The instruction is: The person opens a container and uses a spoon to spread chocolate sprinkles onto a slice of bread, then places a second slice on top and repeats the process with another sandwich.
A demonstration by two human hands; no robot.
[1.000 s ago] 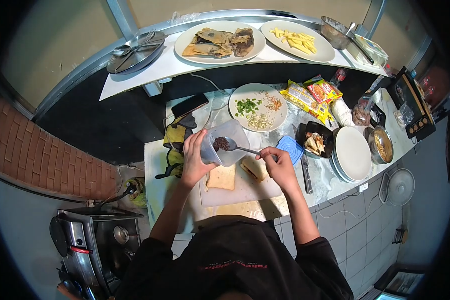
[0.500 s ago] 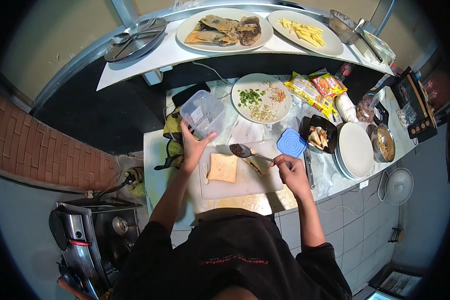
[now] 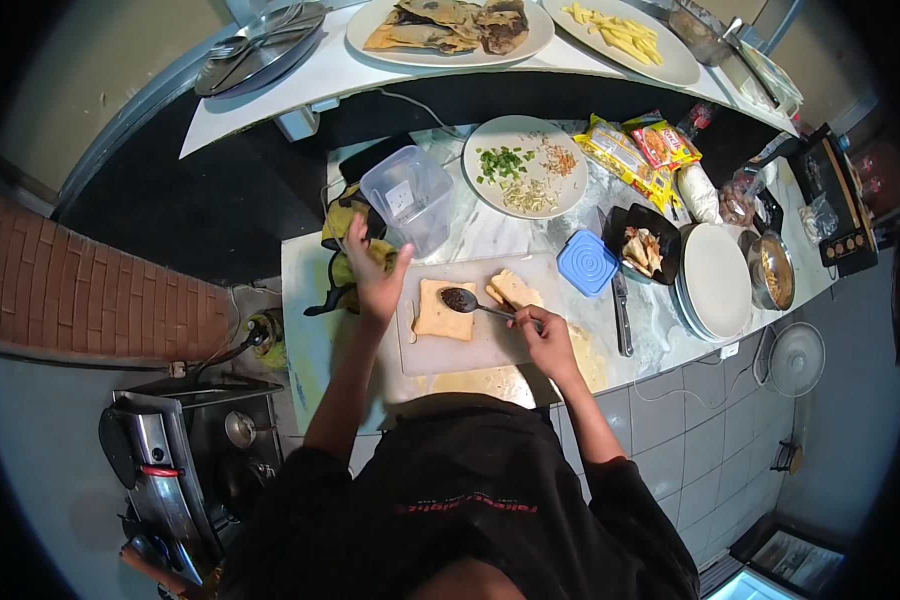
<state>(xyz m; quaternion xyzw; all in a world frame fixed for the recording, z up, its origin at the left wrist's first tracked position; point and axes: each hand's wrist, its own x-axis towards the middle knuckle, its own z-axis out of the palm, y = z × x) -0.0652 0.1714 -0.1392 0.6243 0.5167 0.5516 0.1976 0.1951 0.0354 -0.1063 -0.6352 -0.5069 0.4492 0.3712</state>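
Observation:
My right hand [image 3: 547, 345] grips the handle of a spoon [image 3: 460, 300] heaped with a dark brown, crumbly filling. Its bowl is over a flat slice of bread [image 3: 438, 322] on the white cutting board [image 3: 455, 362]. Cut bread pieces [image 3: 516, 288] lie on the board's right side, close to the spoon handle. Fingers spread, my left hand [image 3: 376, 282] is raised at the board's left edge, holding nothing. Just beyond it stands a clear plastic container [image 3: 410, 200]. A blue lid [image 3: 585, 262] lies at the board's upper right.
A plate of chopped toppings [image 3: 526, 205] sits behind the board. To the right are a knife [image 3: 622, 318], a black bowl of food pieces [image 3: 644, 250], stacked plates [image 3: 717, 285] and yellow packets [image 3: 625, 165]. Plates of food line the raised shelf [image 3: 330, 90]; a stove [image 3: 195, 480] is at lower left.
My left hand has let go of the clear container, which now stands on the counter. The spoon has moved left, over the bread slice. The view has tilted down slightly.

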